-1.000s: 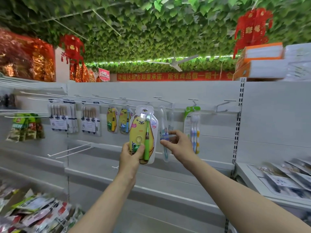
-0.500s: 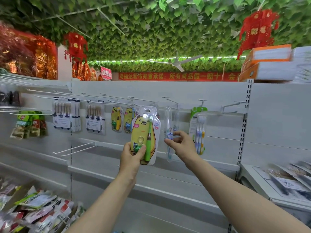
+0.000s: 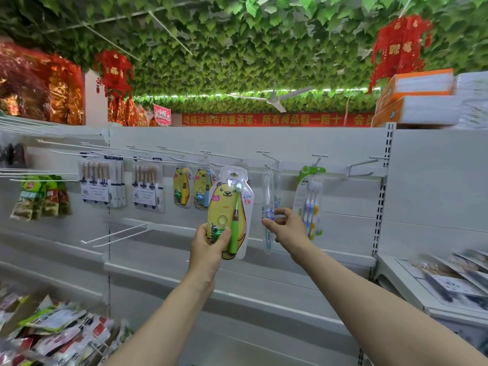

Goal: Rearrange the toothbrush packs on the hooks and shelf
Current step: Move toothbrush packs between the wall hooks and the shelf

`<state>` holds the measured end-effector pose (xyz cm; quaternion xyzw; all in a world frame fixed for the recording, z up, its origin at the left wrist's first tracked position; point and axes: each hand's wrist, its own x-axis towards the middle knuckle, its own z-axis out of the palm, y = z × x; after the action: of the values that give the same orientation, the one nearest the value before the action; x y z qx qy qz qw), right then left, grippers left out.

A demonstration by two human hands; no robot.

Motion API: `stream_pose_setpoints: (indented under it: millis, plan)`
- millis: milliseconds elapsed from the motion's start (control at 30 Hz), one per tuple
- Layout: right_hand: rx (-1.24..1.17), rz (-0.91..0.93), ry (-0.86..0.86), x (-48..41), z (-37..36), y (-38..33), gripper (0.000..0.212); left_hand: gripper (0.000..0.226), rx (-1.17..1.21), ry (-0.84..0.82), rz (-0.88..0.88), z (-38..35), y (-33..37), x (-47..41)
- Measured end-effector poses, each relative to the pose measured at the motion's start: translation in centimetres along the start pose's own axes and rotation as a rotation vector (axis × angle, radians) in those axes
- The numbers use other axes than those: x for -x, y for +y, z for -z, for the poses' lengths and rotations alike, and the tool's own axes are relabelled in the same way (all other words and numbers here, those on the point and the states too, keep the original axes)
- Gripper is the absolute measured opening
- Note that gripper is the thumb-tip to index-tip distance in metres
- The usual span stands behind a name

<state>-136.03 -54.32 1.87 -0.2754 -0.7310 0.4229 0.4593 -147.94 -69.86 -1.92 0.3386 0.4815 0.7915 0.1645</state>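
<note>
left hand (image 3: pixel 208 247) grips the yellow bear pack (image 3: pixel 228 204) by its lower end, upright, just left of the clear pack (image 3: pixel 268 191). right hand (image 3: pixel 289 229) pinches the clear pack, which hangs from a hook (image 3: pixel 268 157). just right of the clear pack hangs a three-brush pack (image 3: pixel 311 202); two small bear packs (image 3: pixel 182 190) hang further left.

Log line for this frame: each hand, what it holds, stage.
left hand: grips yellow bear toothbrush pack, held before hooks | right hand: pinches hanging clear toothbrush pack | stage: mid-rearrange
</note>
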Motion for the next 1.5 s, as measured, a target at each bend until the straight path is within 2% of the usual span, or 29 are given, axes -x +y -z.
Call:
stream_pose_setpoints:
  millis: [100,367,700,1100,1167,1233,1333,1433,1500]
  plan:
    - [0.012,-0.011,0.033,-1.0,-0.4,1.1,0.041,0.024,0.009,-0.010,0.001,0.0,-0.8,-0.7]
    - [-0.003,-0.011,0.100,-5.4,-1.5,3.9,0.032,0.024,0.019,-0.028,0.003,-0.2,-3.8,-4.9]
    - [0.015,-0.076,0.179,-12.2,-2.2,7.2,0.036,0.027,0.047,-0.076,0.010,-1.9,-6.1,-11.7]
    - [-0.042,-0.196,0.289,-13.3,-3.1,7.6,0.042,0.024,0.085,-0.191,0.109,-1.2,-7.5,-14.9]
    - [-0.066,-0.215,0.329,-12.3,-3.6,7.3,0.045,0.025,0.083,-0.233,0.116,-0.5,-7.3,-15.0]
    - [0.009,-0.228,0.439,-11.1,-4.4,6.9,0.049,0.026,0.073,-0.269,0.109,0.4,-7.3,-14.9]
    - [0.042,-0.163,0.595,-8.4,-6.7,4.5,0.035,0.027,0.079,-0.322,0.107,2.1,-7.3,-14.4]
    - [-0.202,-0.046,0.464,-5.2,-10.0,0.5,0.028,0.030,0.075,-0.361,0.109,3.7,-7.1,-13.7]
    - [-0.236,0.022,0.398,-3.6,-11.9,-1.8,0.032,0.028,0.073,-0.375,0.100,4.6,-6.7,-13.3]
